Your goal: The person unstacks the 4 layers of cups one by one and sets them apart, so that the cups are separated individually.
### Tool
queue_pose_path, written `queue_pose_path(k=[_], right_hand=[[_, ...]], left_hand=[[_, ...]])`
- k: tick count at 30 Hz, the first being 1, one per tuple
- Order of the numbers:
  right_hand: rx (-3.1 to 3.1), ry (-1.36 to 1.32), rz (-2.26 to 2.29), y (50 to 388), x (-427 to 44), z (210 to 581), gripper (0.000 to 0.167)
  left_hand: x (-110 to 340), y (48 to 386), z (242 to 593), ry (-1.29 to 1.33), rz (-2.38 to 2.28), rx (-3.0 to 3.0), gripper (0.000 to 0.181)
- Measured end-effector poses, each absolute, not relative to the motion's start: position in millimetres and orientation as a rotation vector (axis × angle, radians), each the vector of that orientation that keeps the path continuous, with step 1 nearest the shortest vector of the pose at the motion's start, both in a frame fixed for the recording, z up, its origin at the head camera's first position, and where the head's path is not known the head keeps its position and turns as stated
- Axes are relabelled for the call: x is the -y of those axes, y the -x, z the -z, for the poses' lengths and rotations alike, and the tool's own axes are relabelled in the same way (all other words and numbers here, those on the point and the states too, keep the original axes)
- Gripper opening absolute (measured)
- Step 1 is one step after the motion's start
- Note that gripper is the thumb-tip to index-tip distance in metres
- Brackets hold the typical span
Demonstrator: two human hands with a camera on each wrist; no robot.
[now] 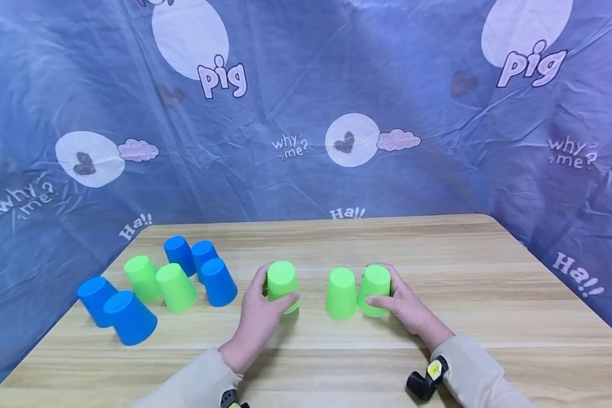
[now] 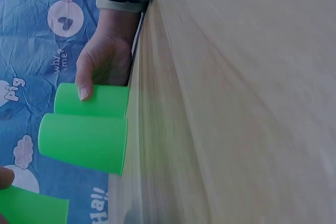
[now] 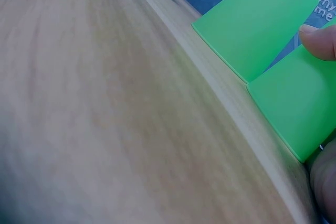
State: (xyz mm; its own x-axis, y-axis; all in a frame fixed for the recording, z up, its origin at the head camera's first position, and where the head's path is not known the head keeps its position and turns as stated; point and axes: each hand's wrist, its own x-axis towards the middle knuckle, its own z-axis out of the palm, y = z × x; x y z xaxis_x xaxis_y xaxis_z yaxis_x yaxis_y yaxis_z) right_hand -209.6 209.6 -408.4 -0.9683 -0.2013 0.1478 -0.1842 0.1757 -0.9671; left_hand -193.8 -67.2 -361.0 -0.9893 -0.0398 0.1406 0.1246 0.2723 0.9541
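My left hand grips an upside-down green cup, thumb on its near side and fingers behind it. In the left wrist view, this green cup appears raised off the table. To the right, my right hand grips a second green cup, its thumb across the wall. That cup stands inverted on the table, its rim close against a third green cup on its left. A gap separates the third cup from the one in my left hand. Most fingers of both hands are hidden behind the cups.
On the table's left side stand more inverted cups: two green ones side by side, with several blue cups around them. The wooden table ends at a blue printed cloth hanging behind and at the sides.
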Motion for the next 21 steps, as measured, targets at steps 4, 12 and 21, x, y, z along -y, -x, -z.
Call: queue_pose_path(k=[4, 12, 21], right_hand=[[-2.393, 0.399, 1.971, 209.7, -209.5, 408.4, 0.068], [-2.395, 0.393, 1.966, 209.8, -208.4, 407.9, 0.068], [-2.387, 0.392, 1.971, 209.0, -209.0, 407.1, 0.068]], left_hand=[[74.9, 189.5, 357.3, 0.079, 1.781, 2.395, 0.06], [92.9, 181.6, 353.0, 0.068, 1.805, 2.343, 0.06], [114.1, 173.0, 352.8, -0.054, 1.844, 2.323, 0.062]])
